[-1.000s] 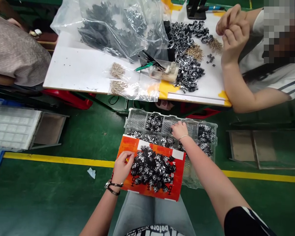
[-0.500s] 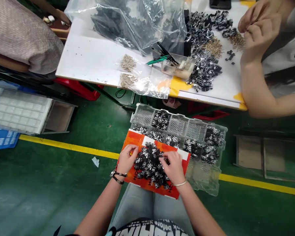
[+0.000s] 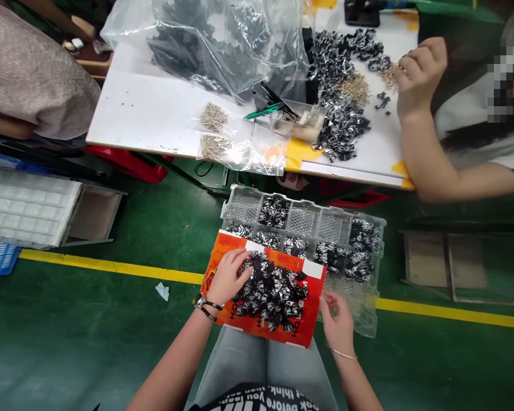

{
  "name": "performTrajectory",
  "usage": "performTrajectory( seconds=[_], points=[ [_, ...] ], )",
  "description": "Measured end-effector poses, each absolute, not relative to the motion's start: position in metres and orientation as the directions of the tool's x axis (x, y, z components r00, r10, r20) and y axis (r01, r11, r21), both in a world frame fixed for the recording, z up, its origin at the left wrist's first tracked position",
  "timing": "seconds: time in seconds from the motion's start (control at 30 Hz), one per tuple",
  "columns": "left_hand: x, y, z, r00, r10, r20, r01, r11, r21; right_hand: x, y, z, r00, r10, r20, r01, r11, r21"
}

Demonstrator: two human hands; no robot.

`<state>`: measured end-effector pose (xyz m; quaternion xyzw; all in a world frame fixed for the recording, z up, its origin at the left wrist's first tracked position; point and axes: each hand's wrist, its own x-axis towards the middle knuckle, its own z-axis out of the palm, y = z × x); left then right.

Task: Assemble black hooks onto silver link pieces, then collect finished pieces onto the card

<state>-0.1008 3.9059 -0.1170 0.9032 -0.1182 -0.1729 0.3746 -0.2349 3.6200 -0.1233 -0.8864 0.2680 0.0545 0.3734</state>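
An orange-red printed sheet lies over my lap and the near part of a clear compartment tray. On the sheet is a heap of small shiny black parts. My left hand rests at the heap's left edge, thumb apart from the fingers, touching the parts. Beside the sheet's right edge, over the tray, my right hand has its fingers curled and the tips close together. Whatever is between those tips is too small to make out. Several tray compartments hold similar black parts; others show bare textured bottoms.
Across from me stands a white table with a large clear plastic bag, bags of small metal pieces, a tool box and black parts. A co-worker's arm is at right. Crates stand left.
My right hand has moved from the heap to the right, past the sheet's edge. My left hand has shifted slightly right onto the heap's edge. The view has shifted a little.
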Motion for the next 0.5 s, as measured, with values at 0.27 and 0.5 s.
performTrajectory(
  seconds=[0.27, 0.5],
  points=[
    [-0.095, 3.886, -0.13, 0.79, -0.543, -0.283, -0.246, -0.705, 0.665, -0.298, 3.612, -0.157, 0.713, -0.449, -0.538, -0.7, -0.429, -0.57],
    [-0.099, 3.892, -0.129, 0.784, -0.552, -0.284, -0.305, -0.741, 0.598, -0.304, 3.631, -0.159, 0.652, -0.519, -0.552, -0.751, -0.345, -0.563]
  ],
)
